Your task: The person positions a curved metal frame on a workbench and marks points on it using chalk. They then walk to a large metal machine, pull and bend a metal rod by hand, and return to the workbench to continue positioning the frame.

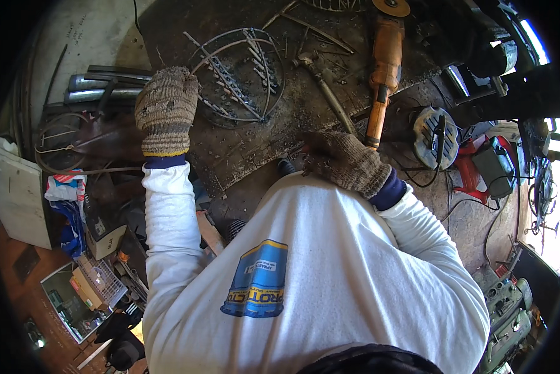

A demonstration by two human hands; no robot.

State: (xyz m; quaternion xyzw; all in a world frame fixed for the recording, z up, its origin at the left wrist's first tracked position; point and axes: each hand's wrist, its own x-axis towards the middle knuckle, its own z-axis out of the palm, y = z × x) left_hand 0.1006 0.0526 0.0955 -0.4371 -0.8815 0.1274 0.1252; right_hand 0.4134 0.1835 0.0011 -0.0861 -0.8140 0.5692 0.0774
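Note:
A round metal frame (284,81) of bent rod lies on the dark worktable, with rows of short rod pieces or coils across it. My left hand (166,111), in a brown striped knit glove, is closed at the frame's left side, where a curved rod meets the fingers. My right hand (347,163), gloved alike, is at the table's near edge beside the lower end of a hammer (330,96). Its fingers are in shadow and their grip cannot be made out. Just right of the hammer lies an orange angle grinder (387,56) with a disc at its far end.
Loose rods (320,32) and metal bits litter the worktable (242,159). Metal tubes (105,88) lie left of my left hand. A slatted metal piece (436,138), a red stand (473,174) and cables stand to the right. Boxes and a blue-white bag (68,212) are lower left.

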